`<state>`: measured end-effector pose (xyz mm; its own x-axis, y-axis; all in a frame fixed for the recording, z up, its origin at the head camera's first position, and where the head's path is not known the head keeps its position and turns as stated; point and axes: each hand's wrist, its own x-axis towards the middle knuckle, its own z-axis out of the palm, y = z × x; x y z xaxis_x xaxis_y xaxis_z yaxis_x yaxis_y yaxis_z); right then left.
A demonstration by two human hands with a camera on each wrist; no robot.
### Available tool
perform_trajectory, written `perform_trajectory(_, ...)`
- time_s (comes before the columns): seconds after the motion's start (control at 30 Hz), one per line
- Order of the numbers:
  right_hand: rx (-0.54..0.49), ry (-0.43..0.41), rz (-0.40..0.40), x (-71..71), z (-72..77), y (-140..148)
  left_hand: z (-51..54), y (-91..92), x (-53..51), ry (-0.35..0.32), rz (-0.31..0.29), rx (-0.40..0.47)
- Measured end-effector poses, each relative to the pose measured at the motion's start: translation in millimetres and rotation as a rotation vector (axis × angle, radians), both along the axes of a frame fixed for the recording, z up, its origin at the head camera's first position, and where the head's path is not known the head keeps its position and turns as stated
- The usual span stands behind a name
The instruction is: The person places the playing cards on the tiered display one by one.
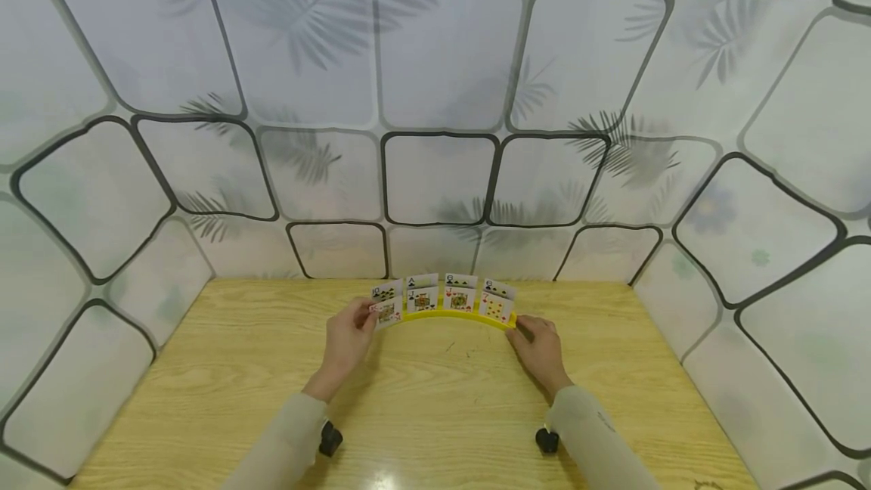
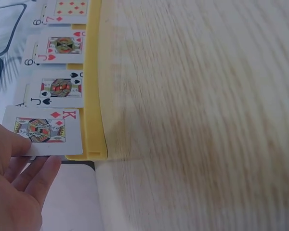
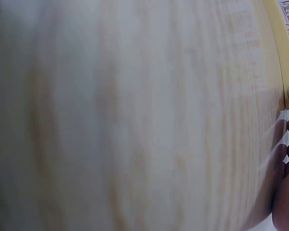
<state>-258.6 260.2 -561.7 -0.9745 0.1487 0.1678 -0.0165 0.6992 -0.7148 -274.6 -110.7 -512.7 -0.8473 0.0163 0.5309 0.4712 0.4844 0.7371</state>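
Observation:
A curved yellow card holder (image 1: 449, 314) stands on the table with playing cards upright in two rows. At its left end my left hand (image 1: 347, 335) pinches the king of diamonds (image 2: 43, 130) by its outer edge, thumb on the face. The card's lower edge is at the front slot of the holder; whether it is fully seated I cannot tell. Beside it stand a jack of spades (image 2: 61, 89), a jack of hearts (image 2: 63, 45) and a seven of diamonds (image 2: 71, 8). My right hand (image 1: 540, 350) grips the holder's right end between thumb and fingers.
Behind the front cards is a back row, with a ten (image 1: 388, 290), an ace (image 1: 422, 280) and two sixes showing their tops. The wood-grain table (image 1: 435, 407) ends at a patterned wall covering (image 1: 435, 180) just beyond the holder.

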Motion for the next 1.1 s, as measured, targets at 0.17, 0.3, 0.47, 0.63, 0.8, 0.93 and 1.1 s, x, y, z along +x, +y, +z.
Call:
perform_trajectory(0.17,0.000,-0.003,0.001,1.3,2.0,-1,-0.3,-1.4,-1.7,0.016,0.013,-0.025)
perform_trajectory(0.3,-0.005,-0.006,0.002,1.9,3.1,-1,-0.9,-0.7,-3.0,-0.005,0.005,-0.018)
perform_trajectory(0.47,0.001,-0.002,0.001,0.8,1.4,-1,-3.4,1.4,-5.1,-0.015,-0.001,-0.010)
perform_trajectory(0.63,0.001,0.006,0.000,0.2,0.1,-1,-5.3,2.9,-6.5,-0.017,-0.008,0.005)
perform_trajectory(0.8,0.005,0.010,0.000,0.4,0.3,0,-7.1,3.7,-7.8,-0.025,-0.005,0.000)
perform_trajectory(0.93,0.008,0.008,-0.001,0.7,1.1,-1,-9.1,4.1,-9.3,-0.074,0.006,-0.004)
perform_trajectory(1.1,0.010,0.002,-0.002,0.6,1.6,-1,-11.4,4.7,-10.2,-0.102,0.006,-0.002)
